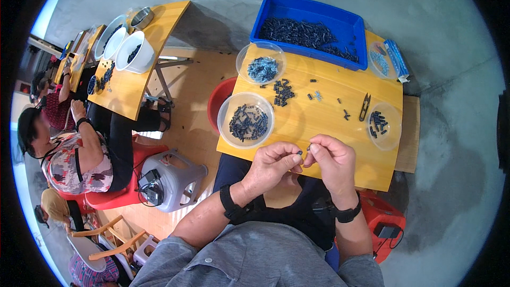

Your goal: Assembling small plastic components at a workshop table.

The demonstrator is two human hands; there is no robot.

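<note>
My left hand point(272, 166) and my right hand point(333, 165) are close together over the near edge of the yellow table point(329, 117). Thumb and fingertips of the left pinch a small black cylindrical part point(300, 152). The right hand is also pinched shut; a tiny bit shows at its fingertips, too small to name. Left of my hands stands a clear round bowl point(224, 131) holding many black parts. Behind it are a loose pile of black parts point(284, 93) and a clear bowl point(281, 57) of light-blue small pieces. Black thread snips point(364, 107) lie at the right.
A blue bin point(363, 32) of black parts stands at the back. On the right are a clear tub point(392, 135) with black parts and a blue-white box point(396, 58). A red bucket point(213, 103) is beside the table. Leftward, another person point(79, 154) sits at another table point(125, 90).
</note>
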